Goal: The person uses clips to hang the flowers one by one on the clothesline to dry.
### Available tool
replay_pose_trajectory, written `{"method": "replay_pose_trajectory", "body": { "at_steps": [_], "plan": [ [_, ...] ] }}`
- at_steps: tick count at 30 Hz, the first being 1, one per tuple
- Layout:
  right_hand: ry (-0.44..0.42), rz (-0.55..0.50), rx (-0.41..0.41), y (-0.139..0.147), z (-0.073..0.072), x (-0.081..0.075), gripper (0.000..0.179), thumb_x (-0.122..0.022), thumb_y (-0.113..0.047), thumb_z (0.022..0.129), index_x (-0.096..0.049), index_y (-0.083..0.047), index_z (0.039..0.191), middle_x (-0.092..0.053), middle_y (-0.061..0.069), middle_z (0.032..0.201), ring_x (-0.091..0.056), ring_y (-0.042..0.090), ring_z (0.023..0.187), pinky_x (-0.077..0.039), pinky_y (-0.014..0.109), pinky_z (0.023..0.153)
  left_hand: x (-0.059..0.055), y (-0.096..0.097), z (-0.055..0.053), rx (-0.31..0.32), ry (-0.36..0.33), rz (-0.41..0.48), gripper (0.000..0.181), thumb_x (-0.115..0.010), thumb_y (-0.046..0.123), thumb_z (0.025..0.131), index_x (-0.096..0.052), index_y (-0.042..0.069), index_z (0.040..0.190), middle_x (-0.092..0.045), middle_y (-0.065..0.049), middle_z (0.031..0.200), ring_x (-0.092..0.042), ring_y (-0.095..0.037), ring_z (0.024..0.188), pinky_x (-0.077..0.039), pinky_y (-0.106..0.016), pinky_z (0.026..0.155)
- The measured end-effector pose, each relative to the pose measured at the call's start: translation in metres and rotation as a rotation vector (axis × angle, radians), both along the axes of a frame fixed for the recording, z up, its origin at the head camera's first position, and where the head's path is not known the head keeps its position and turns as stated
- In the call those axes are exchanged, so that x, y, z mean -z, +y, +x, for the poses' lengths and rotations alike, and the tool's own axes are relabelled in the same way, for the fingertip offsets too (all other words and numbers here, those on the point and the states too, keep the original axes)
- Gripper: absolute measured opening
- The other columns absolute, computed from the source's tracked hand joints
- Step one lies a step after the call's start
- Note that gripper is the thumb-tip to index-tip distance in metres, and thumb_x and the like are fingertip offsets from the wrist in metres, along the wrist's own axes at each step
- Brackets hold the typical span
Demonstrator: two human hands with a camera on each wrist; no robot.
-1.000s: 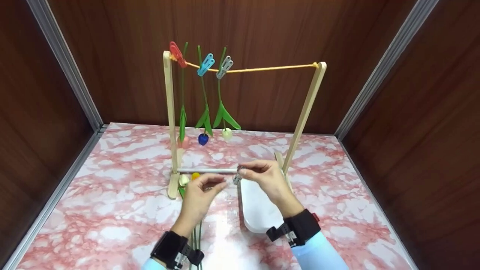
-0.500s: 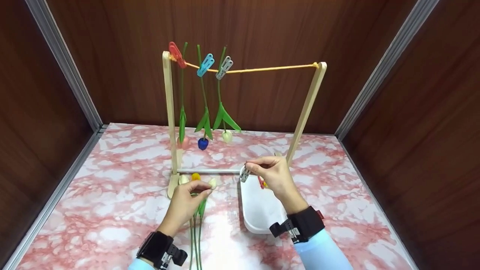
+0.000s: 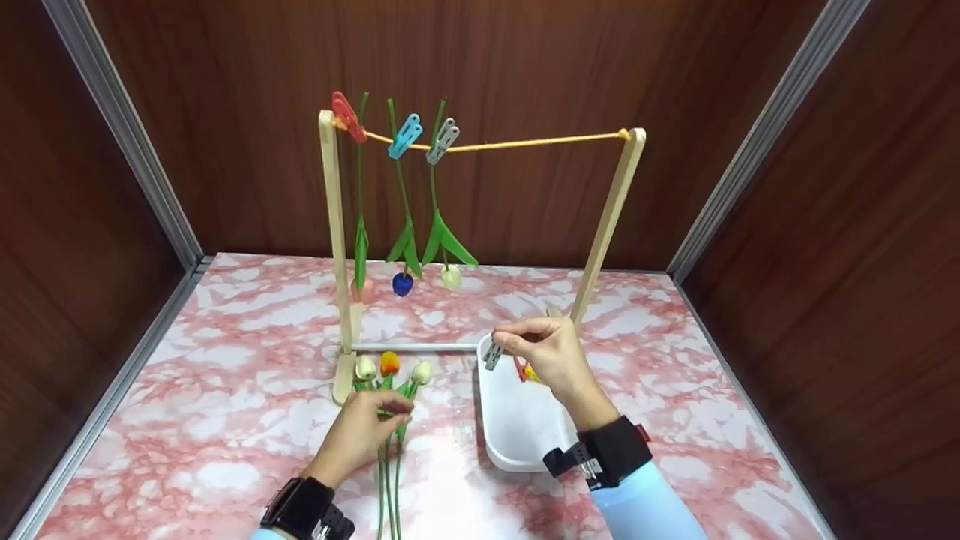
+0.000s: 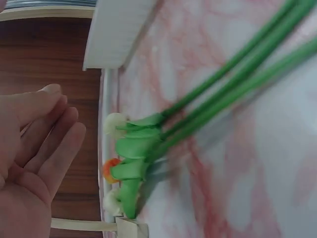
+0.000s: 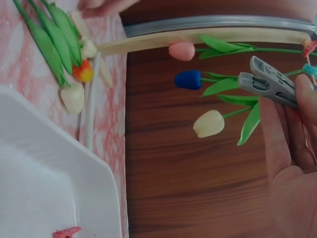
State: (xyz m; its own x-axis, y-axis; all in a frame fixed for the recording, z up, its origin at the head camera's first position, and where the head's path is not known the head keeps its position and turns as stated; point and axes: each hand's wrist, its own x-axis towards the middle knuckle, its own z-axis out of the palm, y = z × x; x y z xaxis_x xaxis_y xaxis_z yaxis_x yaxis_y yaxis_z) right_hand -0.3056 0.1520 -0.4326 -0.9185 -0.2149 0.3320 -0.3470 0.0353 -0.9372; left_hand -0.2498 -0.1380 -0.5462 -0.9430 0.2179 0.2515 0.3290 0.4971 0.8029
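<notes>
My right hand [image 3: 546,356] pinches a grey clothespin [image 3: 492,354] over the white tray's far end; the right wrist view shows the clothespin [image 5: 270,82] between thumb and fingers. Over the lying tulips hovers my left hand [image 3: 364,424], its fingers loosely bent and holding nothing; the left wrist view shows the hand [image 4: 39,144] apart from the stems. Two of these tulips have pale heads, such as the pale tulip [image 3: 421,373], and one is an orange tulip [image 3: 389,364]. Their green stems [image 3: 390,480] run toward me.
A wooden frame [image 3: 334,225] carries a yellow cord [image 3: 532,142]. From it hang a pink tulip [image 3: 362,289], a blue tulip [image 3: 403,283] and a white tulip [image 3: 450,277], under red [image 3: 348,118], blue [image 3: 405,136] and grey clothespins [image 3: 442,142]. The white tray [image 3: 517,457] holds a red clothespin [image 5: 67,232].
My left hand has moved left and toward me, from beside the clothespin to over the tulips. My right hand has shifted slightly right, still pinching the grey clothespin.
</notes>
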Motion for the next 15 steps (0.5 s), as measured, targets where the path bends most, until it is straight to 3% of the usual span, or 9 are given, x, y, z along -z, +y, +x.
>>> {"method": "replay_pose_trajectory", "body": {
  "at_steps": [4, 8, 11, 15],
  "plan": [
    [0.007, 0.004, 0.000, 0.002, 0.000, 0.000, 0.009, -0.082, 0.004, 0.089, -0.080, 0.010, 0.096, -0.078, 0.016, 0.089, -0.074, 0.016, 0.076, -0.063, 0.028, 0.072, 0.010, 0.000, 0.003, 0.073, 0.075, -0.202, 0.021, -0.082, -0.008, 0.083, -0.080, 0.005, 0.098, -0.075, -0.011, 0.106, -0.070, -0.027, 0.099, -0.062, -0.043, 0.088],
    [0.006, 0.004, -0.014, 0.004, 0.000, 0.003, 0.010, -0.082, 0.003, 0.089, -0.080, 0.010, 0.096, -0.078, 0.016, 0.090, -0.075, 0.017, 0.078, -0.063, 0.030, 0.075, 0.019, 0.004, 0.004, 0.161, 0.273, -0.423, 0.023, -0.086, -0.010, 0.075, -0.081, 0.009, 0.088, -0.076, -0.007, 0.097, -0.066, -0.031, 0.107, -0.057, -0.048, 0.097],
    [0.005, 0.012, -0.022, 0.006, 0.001, 0.007, 0.010, -0.083, 0.002, 0.089, -0.080, 0.009, 0.096, -0.078, 0.016, 0.089, -0.073, 0.016, 0.074, -0.060, 0.026, 0.065, 0.025, 0.008, 0.006, 0.209, 0.416, -0.562, 0.021, -0.087, -0.007, 0.073, -0.080, 0.012, 0.082, -0.075, 0.000, 0.087, -0.065, -0.028, 0.104, -0.056, -0.046, 0.096],
    [-0.003, 0.022, -0.027, 0.007, 0.003, 0.013, 0.010, -0.084, 0.000, 0.089, -0.081, 0.007, 0.096, -0.077, 0.014, 0.086, -0.064, 0.013, 0.064, -0.047, 0.021, 0.051, 0.031, 0.016, 0.011, 0.226, 0.536, -0.736, 0.021, -0.087, -0.002, 0.070, -0.078, 0.016, 0.077, -0.072, 0.004, 0.083, -0.062, -0.021, 0.097, -0.054, -0.042, 0.090]
  ]
}}
